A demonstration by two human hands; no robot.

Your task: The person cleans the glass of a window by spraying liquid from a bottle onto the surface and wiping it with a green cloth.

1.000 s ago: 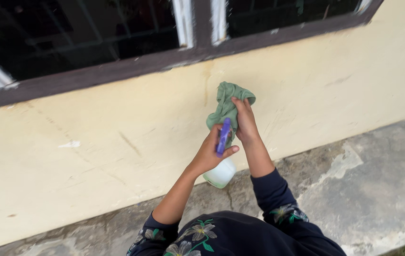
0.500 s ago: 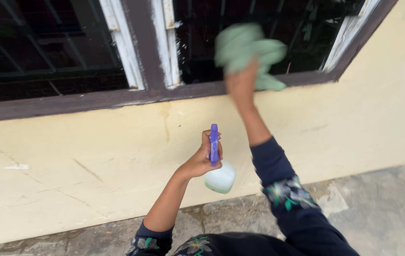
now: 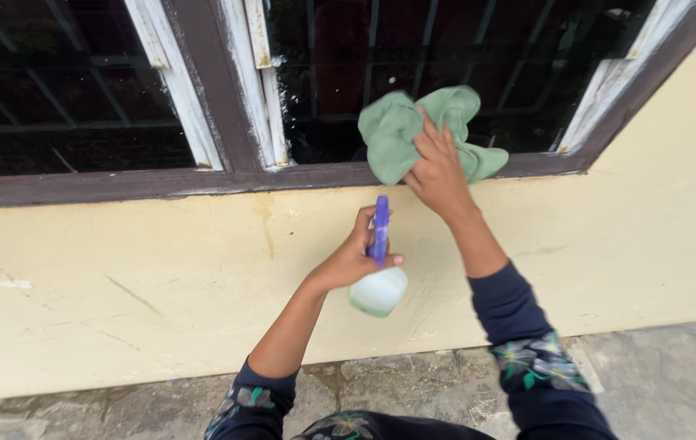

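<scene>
The right hand [image 3: 438,167] presses a crumpled green cloth [image 3: 397,130] against the dark window pane [image 3: 446,57], just above the brown wooden sill [image 3: 160,183]. The left hand [image 3: 352,257] grips a white spray bottle with a purple trigger [image 3: 378,273] — tilted, it could slip. The cloth's loose folds may catch on the flaking white frame [image 3: 262,77].

Place: outside a house wall
Evidence: barred window [image 3: 446,73] at 12 o'clock, cream plaster wall [image 3: 120,277], cracked concrete ground [image 3: 658,367] at 5 o'clock
</scene>
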